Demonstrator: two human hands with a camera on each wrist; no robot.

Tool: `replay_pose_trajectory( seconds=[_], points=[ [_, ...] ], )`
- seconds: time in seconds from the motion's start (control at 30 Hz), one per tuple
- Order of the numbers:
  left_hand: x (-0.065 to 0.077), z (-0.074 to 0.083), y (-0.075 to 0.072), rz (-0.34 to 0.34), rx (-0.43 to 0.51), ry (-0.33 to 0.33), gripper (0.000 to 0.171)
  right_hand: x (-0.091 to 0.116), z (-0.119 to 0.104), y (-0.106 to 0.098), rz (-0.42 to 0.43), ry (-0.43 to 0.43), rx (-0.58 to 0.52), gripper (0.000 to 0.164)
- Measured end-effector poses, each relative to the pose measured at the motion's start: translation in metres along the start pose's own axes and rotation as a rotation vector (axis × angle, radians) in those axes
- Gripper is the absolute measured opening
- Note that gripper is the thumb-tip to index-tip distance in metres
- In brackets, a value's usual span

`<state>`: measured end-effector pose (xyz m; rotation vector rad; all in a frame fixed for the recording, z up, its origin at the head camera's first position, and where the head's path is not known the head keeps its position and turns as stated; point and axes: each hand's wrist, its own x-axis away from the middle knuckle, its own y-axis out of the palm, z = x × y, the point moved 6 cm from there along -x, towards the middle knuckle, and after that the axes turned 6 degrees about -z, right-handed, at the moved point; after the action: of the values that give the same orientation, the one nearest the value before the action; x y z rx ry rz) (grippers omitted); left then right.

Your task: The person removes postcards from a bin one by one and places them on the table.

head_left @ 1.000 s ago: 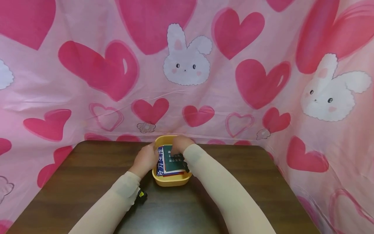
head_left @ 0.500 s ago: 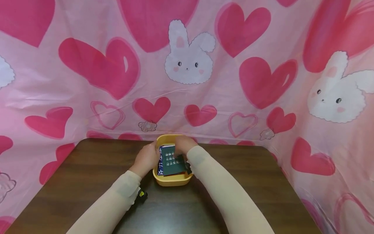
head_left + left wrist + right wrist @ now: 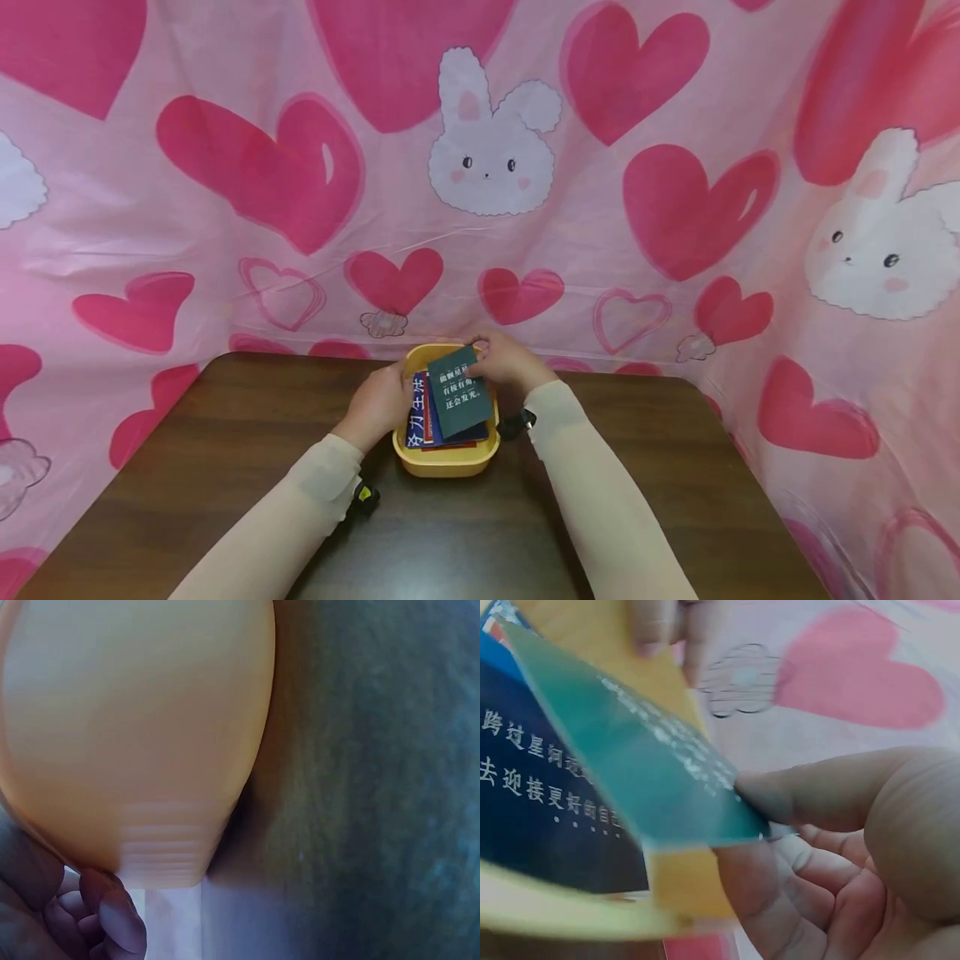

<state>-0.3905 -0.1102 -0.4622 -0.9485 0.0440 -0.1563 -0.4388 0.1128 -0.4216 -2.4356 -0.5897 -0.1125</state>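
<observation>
Near the table's far edge stands a yellow plastic tub (image 3: 444, 468) with several thin printed notebooks inside. My left hand (image 3: 375, 406) grips the tub's left rim, its fingers (image 3: 120, 922) curled at the edge in the left wrist view. Between thumb and fingers, my right hand (image 3: 512, 363) pinches the upper right corner of a thin green notebook (image 3: 459, 400) with white Chinese lettering. The green notebook tilts above the others. Below it show a blue-and-white notebook (image 3: 415, 421) and a dark blue one (image 3: 547, 802) with silvery lettering; red edges peek out too.
A dark brown wooden table (image 3: 247, 450) carries the tub. Behind and at the sides hangs a pink curtain (image 3: 300, 50) with hearts and white rabbits. Dark wrist devices sit on both sleeves, the left one (image 3: 366, 497) with a yellow mark.
My right hand has drawn back to the upper right with the green notebook, which has lifted and tilted, uncovering a dark blue notebook. My left hand stays on the rim.
</observation>
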Motion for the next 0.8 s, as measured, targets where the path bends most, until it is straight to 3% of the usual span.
replay_pose_trajectory(
  seconds=[0.13,0.27,0.47,0.8],
  points=[
    [0.000,0.003,0.002,0.000,0.003,-0.012,0.058,0.013,0.017,-0.017,0.043,-0.021,-0.164,0.065],
    [0.000,0.005,0.003,0.001,-0.006,-0.024,0.057,0.032,0.032,-0.041,0.113,-0.045,-0.212,0.068],
    [0.000,0.005,0.005,-0.014,-0.010,-0.040,0.059,0.053,0.056,-0.070,0.131,-0.113,-0.301,0.066],
    [0.000,-0.003,0.005,-0.049,0.009,-0.103,0.063,0.055,0.095,-0.082,0.105,-0.003,-0.325,0.065]
  ],
)
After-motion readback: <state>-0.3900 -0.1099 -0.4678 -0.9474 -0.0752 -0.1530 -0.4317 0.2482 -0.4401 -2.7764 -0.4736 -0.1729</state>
